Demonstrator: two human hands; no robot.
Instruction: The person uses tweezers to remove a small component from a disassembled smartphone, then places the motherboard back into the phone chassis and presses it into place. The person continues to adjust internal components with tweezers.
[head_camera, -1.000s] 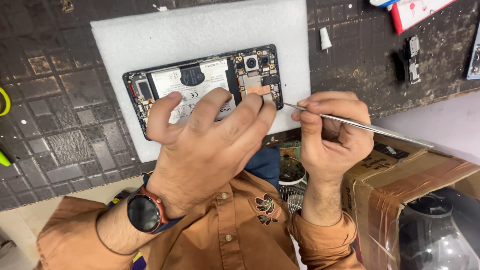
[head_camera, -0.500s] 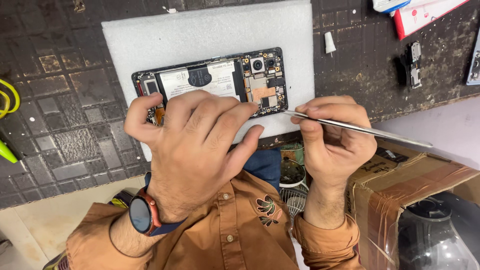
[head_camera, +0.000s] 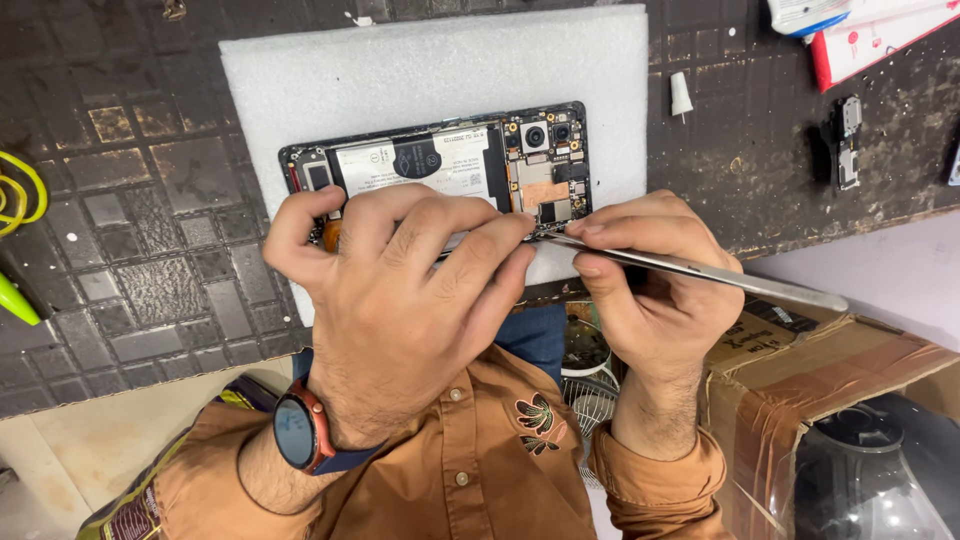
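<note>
the opened phone (head_camera: 440, 165) lies with its back cover off on a white foam pad (head_camera: 420, 70), on the dark mat (head_camera: 130, 230) of the table. its battery, two camera lenses and the small board are visible. the left hand (head_camera: 400, 290) lies over the near edge of the phone, with the fingers curled down on this edge and the thumb at the left end, so it grips the phone and holds it flat. the right hand (head_camera: 650, 290) is closed around metal tweezers (head_camera: 690, 270), and the tip of the tweezers touches the near right corner of the phone, just beside the left fingertips. compared with half a second ago, the left hand has moved a little lower on the phone, so more of the battery is uncovered, and the tweezers' tip is closer to the left fingers. a watch (head_camera: 300, 430) is on the left wrist. a small white cap (head_camera: 680, 95) lies on the mat to the right of the pad, and a cardboard box (head_camera: 830, 370) stands near the right hand.
</note>
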